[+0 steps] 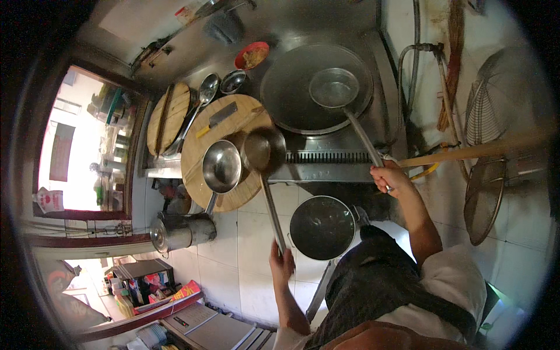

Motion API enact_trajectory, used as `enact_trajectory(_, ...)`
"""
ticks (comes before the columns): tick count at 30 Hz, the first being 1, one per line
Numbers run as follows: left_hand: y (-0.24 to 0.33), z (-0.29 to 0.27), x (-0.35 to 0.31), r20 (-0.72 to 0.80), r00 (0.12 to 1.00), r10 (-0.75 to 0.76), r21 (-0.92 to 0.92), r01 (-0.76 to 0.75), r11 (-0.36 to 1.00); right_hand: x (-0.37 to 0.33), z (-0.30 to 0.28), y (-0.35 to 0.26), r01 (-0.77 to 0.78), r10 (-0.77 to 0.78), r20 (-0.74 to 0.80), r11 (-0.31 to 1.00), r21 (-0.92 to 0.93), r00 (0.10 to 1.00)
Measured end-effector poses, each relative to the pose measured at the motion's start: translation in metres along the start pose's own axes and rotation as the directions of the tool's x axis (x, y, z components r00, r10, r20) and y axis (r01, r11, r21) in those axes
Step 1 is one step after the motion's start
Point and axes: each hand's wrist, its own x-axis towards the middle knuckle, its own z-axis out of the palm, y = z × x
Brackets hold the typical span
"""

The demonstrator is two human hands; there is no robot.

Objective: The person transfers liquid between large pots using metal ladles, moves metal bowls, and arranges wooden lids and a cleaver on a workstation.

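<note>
My left hand (282, 263) is closed round the long metal handle of a round, dark-bowled skimmer (256, 153), held up over the right edge of a round wooden chopping board (194, 131). Whether its bowl has holes is hard to tell. My right hand (392, 178) grips the handle of a wide metal ladle (333, 88), whose round bowl is over the large dark wok (286, 111) on the stove. Lying on the board are a cleaver (223, 115) and a metal saucepan (221, 167), its handle past the near edge.
A red bowl (252, 55) with food stands behind the wok. Left of it are a metal bowl (233, 81), a ladle (208, 88) and a wooden lid (166, 119). Below the stove sits a wide pot of dark liquid (322, 227). Wire strainers (485, 201) hang at the right.
</note>
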Motion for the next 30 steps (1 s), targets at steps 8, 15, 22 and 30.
enact_trajectory(8,0.065,0.125,0.276,0.178,0.927,0.331,0.838,-0.319,0.443,-0.038,-0.010,0.001,-0.061,0.057,-0.062,0.997,-0.054,0.996)
enact_trajectory(15,0.068,0.219,0.370,0.251,0.967,0.049,0.922,-0.255,0.292,-0.051,-0.017,-0.006,-0.142,0.130,-0.105,0.983,-0.116,0.986)
enact_trajectory(22,0.059,0.190,0.373,0.422,0.884,-0.202,-0.001,0.224,0.975,-0.049,-0.027,-0.003,-0.130,0.129,-0.082,0.991,-0.009,0.988)
enact_trajectory(30,0.104,0.130,0.284,0.327,0.944,-0.035,-0.258,0.125,0.958,-0.060,-0.026,0.002,-0.092,0.089,-0.029,0.989,-0.119,0.996)
